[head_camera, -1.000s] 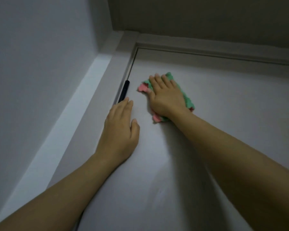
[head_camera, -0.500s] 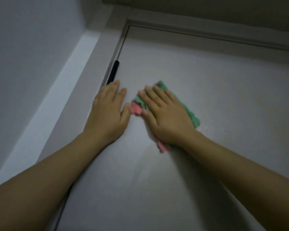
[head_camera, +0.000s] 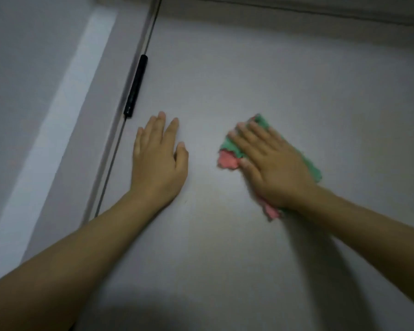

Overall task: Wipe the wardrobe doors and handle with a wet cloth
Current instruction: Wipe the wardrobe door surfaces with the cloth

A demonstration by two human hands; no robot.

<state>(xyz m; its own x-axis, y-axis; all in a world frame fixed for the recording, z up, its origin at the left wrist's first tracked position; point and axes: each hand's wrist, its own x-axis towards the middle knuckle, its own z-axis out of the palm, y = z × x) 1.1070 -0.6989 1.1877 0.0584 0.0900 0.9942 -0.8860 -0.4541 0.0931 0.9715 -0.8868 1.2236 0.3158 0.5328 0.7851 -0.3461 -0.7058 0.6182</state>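
Cloth (head_camera: 230, 154) mostly hidden under blurred right hand (head_camera: 273, 168) — door (head_camera: 249, 80) cut off.

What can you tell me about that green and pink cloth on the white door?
The cloth looks like soft, nubbly fabric, green on one face and pink where its edges fold out. It lies crumpled flat against the white wardrobe door, to the right of the black handle and apart from it. The right hand presses on it with straight, spread fingers, covering its middle, so only the edges show. The picture is blurred there; wetness cannot be told.
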